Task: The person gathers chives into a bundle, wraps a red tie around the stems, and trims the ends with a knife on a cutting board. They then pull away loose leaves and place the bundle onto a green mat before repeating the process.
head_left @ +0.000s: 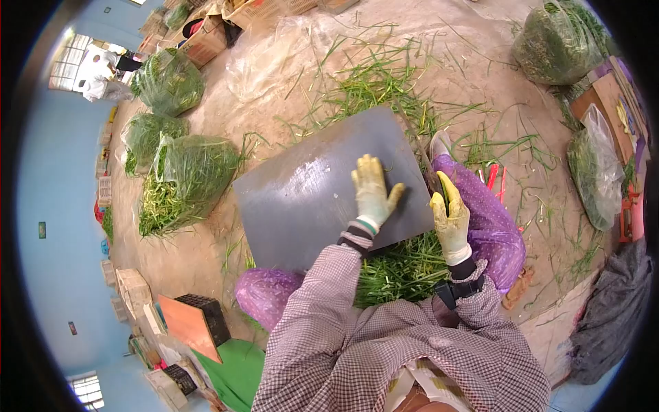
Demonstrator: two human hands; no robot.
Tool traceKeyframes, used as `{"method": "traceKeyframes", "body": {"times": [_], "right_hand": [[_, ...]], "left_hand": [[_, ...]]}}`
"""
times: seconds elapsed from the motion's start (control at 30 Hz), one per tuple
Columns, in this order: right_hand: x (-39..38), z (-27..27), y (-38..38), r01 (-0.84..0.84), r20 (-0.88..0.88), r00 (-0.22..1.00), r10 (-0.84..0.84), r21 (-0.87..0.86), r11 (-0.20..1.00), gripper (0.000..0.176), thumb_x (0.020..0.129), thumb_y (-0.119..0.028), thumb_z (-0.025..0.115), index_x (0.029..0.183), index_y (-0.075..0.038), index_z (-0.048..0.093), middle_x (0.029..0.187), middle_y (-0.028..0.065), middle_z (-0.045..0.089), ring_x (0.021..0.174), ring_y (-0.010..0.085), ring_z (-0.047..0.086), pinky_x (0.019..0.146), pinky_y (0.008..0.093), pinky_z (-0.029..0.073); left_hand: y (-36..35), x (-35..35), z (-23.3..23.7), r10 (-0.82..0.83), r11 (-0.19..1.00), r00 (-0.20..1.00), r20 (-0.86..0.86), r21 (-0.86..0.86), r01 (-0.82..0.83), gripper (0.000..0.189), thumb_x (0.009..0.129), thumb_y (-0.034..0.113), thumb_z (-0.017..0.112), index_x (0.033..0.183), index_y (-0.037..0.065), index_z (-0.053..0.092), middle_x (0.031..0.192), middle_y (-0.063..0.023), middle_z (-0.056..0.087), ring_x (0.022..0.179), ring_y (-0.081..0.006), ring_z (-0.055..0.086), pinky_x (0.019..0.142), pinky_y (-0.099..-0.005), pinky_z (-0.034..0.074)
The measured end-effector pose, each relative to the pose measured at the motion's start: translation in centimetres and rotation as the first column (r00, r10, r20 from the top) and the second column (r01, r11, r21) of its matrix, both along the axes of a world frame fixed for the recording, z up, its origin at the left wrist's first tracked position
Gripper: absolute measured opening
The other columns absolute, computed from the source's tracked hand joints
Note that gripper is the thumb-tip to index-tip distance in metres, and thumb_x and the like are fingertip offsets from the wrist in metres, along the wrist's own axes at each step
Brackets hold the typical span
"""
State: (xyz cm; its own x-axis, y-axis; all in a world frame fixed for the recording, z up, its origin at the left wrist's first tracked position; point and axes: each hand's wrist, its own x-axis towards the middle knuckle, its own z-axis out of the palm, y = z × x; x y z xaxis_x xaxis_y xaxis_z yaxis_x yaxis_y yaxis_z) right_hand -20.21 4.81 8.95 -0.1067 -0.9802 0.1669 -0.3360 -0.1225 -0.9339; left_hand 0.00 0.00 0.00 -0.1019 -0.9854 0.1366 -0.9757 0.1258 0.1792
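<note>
Board [295, 206], dark, flat and smooth, lies directly below the fingers of my left hand [374, 189]. They are straight and close together, the thumb set apart toward my right; I can't tell how hard they press. My right hand [451, 223] is just beside the board's right edge, its gloved fingers pointing up and partly bent. Something dark shows between them, but I can't tell what it is or whether they pinch it. Nearer my body than both sets of fingers, cut green stalks [405, 275] are heaped in my lap, partly under the board. Beyond my fingertips, past the board's far edge, loose greens [374, 86] are strewn over the floor [288, 117]. A stuffed plastic bag [199, 168] stands well to the left of my left fingers; red strips [493, 176] lie near my right ones.
</note>
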Motion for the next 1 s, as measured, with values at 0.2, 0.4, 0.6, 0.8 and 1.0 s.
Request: {"method": "traceKeyframes", "body": {"times": [0.2, 0.4, 0.6, 0.8, 1.0], "right_hand": [[0.4, 0.3, -0.2, 0.025, 0.051, 0.998, -0.026, 0.032, 0.999, 0.045, 0.099, -0.013, 0.063, 0.141, 0.000, 0.055, 0.132, 0.0216, 0.065, 0.119, 0.0337, 0.065, 0.102, 0.0376, 0.050], [3.2, -1.1, 0.5, -0.016, -0.134, 0.991, 0.009, -0.050, 0.999, 0.051, 0.097, -0.019, 0.062, 0.145, -0.003, 0.051, 0.130, 0.0209, 0.065, 0.117, 0.0344, 0.066, 0.097, 0.0388, 0.054], [6.5, -3.3, 0.0, -0.083, -0.636, 0.755, 0.159, 0.148, 0.985, 0.055, 0.098, -0.029, 0.056, 0.148, -0.009, 0.046, 0.095, 0.0138, 0.064, 0.080, 0.0309, 0.068, 0.067, 0.0446, 0.055], [9.2, -5.3, 0.3, -0.072, -0.832, 0.546, 0.098, 0.069, 0.995, 0.045, 0.097, -0.021, 0.051, 0.140, -0.008, 0.054, 0.096, 0.0068, 0.063, 0.082, 0.0244, 0.067, 0.065, 0.0394, 0.054], [9.9, -3.2, 2.4, -0.178, -0.805, 0.591, -0.048, -0.189, 0.966, 0.033, 0.095, -0.028, 0.057, 0.121, -0.008, 0.063, 0.110, 0.0080, 0.064, 0.099, 0.0267, 0.065, 0.078, 0.0420, 0.052]], "left_hand": [[5.3, -7.7, 5.3, -0.471, 0.561, 0.517, -0.715, 0.209, 0.801, 0.042, 0.086, 0.030, 0.068, 0.118, 0.004, 0.063, 0.110, -0.0184, 0.066, 0.106, -0.0366, 0.061, 0.093, -0.0498, 0.048], [8.1, -2.8, 4.3, -0.353, 0.902, 0.747, -0.564, 0.008, 0.432, 0.044, 0.089, 0.023, 0.065, 0.126, 0.000, 0.062, 0.117, -0.0221, 0.066, 0.112, -0.0370, 0.060, 0.099, -0.0496, 0.047], [13.8, -2.4, 4.1, -0.581, 0.745, 0.799, 0.157, 0.498, 0.444, 0.065, 0.093, 0.046, 0.060, 0.144, 0.007, 0.054, 0.152, -0.0235, 0.046, 0.146, -0.0439, 0.032, 0.122, -0.0600, 0.015], [20.6, 4.8, 5.6, -0.407, 0.563, 0.717, -0.566, 0.462, 0.685, 0.046, 0.100, 0.039, 0.058, 0.129, 0.004, 0.066, 0.137, -0.0204, 0.062, 0.128, -0.0374, 0.058, 0.111, -0.0422, 0.044], [24.9, 10.5, 19.9, 0.109, 0.958, 0.672, -0.733, 0.259, 0.126, 0.036, 0.105, 0.027, 0.054, 0.114, -0.002, 0.074, 0.116, -0.0154, 0.075, 0.115, -0.0257, 0.069, 0.104, -0.0349, 0.049]]}}
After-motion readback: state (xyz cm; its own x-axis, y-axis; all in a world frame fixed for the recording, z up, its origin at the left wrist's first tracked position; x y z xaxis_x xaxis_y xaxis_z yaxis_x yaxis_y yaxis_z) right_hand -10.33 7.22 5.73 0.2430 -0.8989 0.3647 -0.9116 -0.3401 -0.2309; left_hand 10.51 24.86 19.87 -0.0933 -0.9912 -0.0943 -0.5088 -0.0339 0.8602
